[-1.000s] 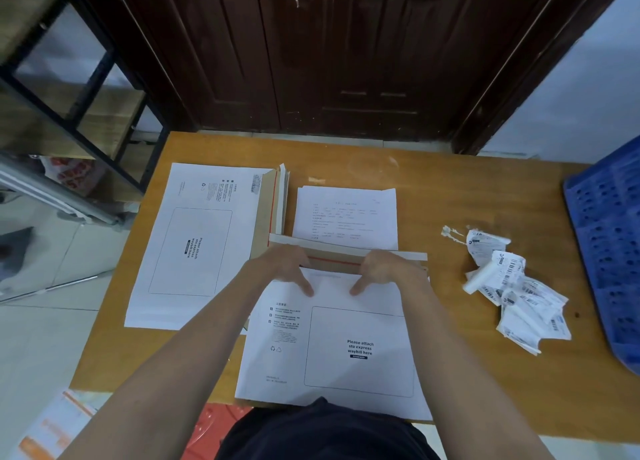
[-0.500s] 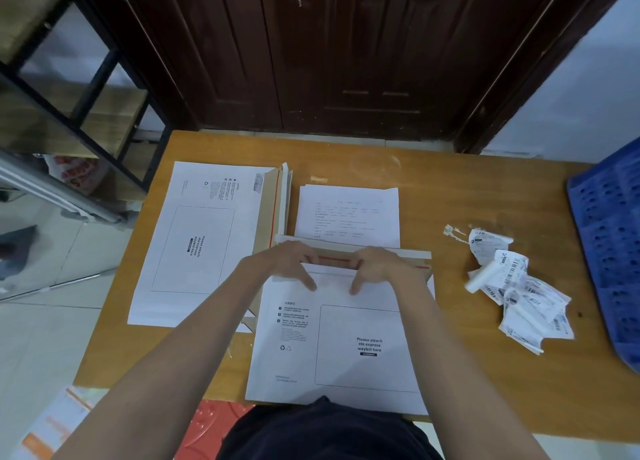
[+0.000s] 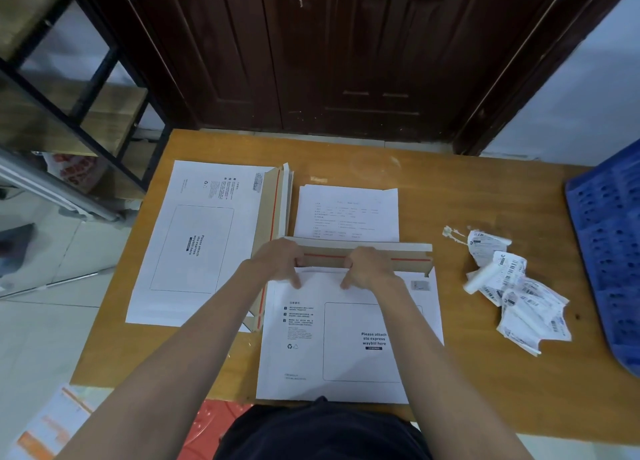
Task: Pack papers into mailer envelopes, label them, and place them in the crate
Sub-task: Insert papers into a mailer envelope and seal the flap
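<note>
A white mailer envelope (image 3: 304, 348) lies in front of me on the wooden table (image 3: 450, 189), its brown flap with a red strip (image 3: 408, 257) turned up at the far edge. My left hand (image 3: 280, 260) and my right hand (image 3: 369, 265) rest side by side at the envelope's mouth, fingertips pressing on its upper edge just under the flap. A stack of printed papers (image 3: 348, 213) sits right behind the flap. To the left lies a stack of empty mailers (image 3: 201, 241). A heap of barcode labels (image 3: 516, 290) lies to the right. The blue crate (image 3: 609, 251) stands at the right edge.
A dark wooden door (image 3: 346, 51) stands behind the table. A black metal shelf (image 3: 69, 89) is at the left. A red stool (image 3: 214, 425) shows under the table's near edge, and paper lies on the floor (image 3: 48, 425) at the lower left.
Both hands stay at the envelope's mouth. The flap stands a little more upright, so more of its red strip shows. The view has shifted slightly.
</note>
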{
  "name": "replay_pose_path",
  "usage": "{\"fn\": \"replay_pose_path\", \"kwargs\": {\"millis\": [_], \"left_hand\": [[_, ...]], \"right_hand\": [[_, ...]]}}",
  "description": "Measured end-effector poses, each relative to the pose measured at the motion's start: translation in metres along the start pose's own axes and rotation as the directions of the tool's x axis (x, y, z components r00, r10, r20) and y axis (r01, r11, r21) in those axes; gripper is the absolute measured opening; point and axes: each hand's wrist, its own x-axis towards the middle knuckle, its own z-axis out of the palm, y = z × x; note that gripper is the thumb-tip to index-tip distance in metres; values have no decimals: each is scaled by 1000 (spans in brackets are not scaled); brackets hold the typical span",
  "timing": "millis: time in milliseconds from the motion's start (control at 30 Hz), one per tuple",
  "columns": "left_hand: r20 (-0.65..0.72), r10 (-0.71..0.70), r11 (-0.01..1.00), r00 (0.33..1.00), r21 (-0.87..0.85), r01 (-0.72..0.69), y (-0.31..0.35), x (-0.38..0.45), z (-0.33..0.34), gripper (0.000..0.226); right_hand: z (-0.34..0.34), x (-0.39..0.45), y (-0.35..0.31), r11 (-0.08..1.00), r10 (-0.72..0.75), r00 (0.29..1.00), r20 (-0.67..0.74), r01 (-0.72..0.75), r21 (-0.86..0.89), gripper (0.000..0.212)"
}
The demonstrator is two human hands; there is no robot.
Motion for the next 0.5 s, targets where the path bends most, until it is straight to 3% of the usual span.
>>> {"fn": "replay_pose_path", "kwargs": {"millis": [200,400,500], "left_hand": [[49,9,1000,999,3,-9,1,2,0,43],[-175,71,997,982,37,-65,9,0,1,51],[-169,123,990,978,-47,-133,20,-5,4,44]], "right_hand": [[8,-3,-9,981,-138,977,-162,157,112,36],[18,-6,-11,917,-136,991,17,120,380,36],[16,-5,-13,910,-130,989,69,92,405,39]]}}
